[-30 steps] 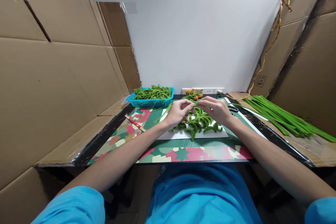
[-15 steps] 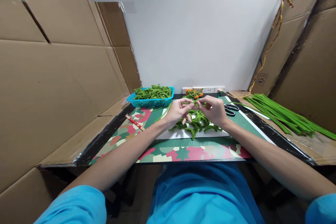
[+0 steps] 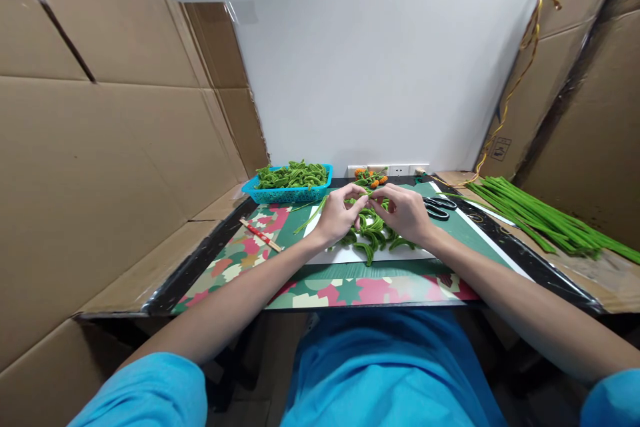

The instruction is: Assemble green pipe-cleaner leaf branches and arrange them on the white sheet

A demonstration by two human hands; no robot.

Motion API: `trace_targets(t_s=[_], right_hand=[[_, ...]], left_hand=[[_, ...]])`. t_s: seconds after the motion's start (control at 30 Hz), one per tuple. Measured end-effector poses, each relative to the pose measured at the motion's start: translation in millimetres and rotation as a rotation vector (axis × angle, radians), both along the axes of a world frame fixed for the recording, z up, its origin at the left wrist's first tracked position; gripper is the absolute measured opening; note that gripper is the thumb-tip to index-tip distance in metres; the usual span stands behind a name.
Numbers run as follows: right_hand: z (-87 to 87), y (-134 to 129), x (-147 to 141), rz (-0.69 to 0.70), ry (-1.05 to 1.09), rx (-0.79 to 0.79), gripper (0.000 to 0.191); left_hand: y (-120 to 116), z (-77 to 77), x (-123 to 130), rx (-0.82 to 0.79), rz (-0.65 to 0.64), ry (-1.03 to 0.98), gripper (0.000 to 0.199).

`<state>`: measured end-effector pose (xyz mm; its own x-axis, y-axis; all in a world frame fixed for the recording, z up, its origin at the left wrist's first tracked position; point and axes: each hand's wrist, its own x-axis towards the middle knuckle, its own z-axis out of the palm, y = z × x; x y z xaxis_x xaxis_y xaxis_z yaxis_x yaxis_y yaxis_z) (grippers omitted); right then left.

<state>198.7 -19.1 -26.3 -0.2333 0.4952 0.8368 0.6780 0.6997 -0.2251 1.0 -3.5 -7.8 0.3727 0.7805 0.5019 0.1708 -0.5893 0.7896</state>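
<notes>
My left hand (image 3: 339,215) and my right hand (image 3: 404,212) meet above the middle of the table, thumbs and fingertips pinched together. Between them is a short green pipe cleaner (image 3: 369,194), mostly covered by the fingers. Below, several curled green pipe cleaner pieces (image 3: 371,240) are scattered over a white sheet (image 3: 345,256). A few straight thin green strands (image 3: 313,217) lie left of my left hand. Black-handled scissors (image 3: 438,212) rest just beyond my right hand.
A blue basket (image 3: 290,197) heaped with green pieces stands at the back left. Orange-and-green pieces (image 3: 371,178) lie by the wall sockets (image 3: 399,170). Long green pipe cleaners (image 3: 550,217) are bundled at right. A red-wrapped stick (image 3: 260,235) lies left. Cardboard walls (image 3: 125,147) flank the table.
Both hands have stayed over the pile with the pipe cleaner. My left fingers have curled in more, and the hands have drawn slightly closer together.
</notes>
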Motion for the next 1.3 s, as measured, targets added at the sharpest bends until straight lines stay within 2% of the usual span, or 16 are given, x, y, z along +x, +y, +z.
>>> trace_targets(t_s=[0.17, 0.27, 0.57, 0.7, 0.77, 0.93, 1.07, 1.17, 1.3], right_hand=[[-0.6, 3, 1, 0.008, -0.009, 0.004, 0.008], [-0.7, 5, 2, 0.013, -0.022, 0.022, 0.008], [1.3, 4, 15, -0.005, -0.06, 0.125, 0.014], [5.6, 4, 23, -0.009, -0.148, 0.266, 0.016], [7.8, 3, 27, -0.002, -0.204, 0.336, 0.018], [10.1, 4, 35, 0.035, -0.306, 0.34, 0.019], [8.0, 7, 38, 0.102, -0.369, 0.408, 0.019], [7.0, 8, 37, 0.162, -0.347, 0.381, 0.022], [9.7, 5, 33, 0.142, -0.32, 0.246, 0.022]], left_hand=[[-11, 2.5, 3, 0.024, 0.051, 0.04, 0.02], [-13, 2.8, 4, -0.008, 0.038, 0.033, 0.021], [2, 8.0, 2, -0.294, -0.176, -0.1, 0.047], [1, 11.2, -3, -0.435, -0.287, -0.107, 0.048], [0, 12.0, -4, -0.482, -0.316, -0.12, 0.048], [0, 14.7, -6, -0.562, -0.359, -0.125, 0.046], [0, 16.8, -7, -0.578, -0.37, -0.113, 0.049], [-1, 16.8, -7, -0.566, -0.367, -0.097, 0.049], [-2, 16.7, -8, -0.527, -0.374, -0.059, 0.051]])
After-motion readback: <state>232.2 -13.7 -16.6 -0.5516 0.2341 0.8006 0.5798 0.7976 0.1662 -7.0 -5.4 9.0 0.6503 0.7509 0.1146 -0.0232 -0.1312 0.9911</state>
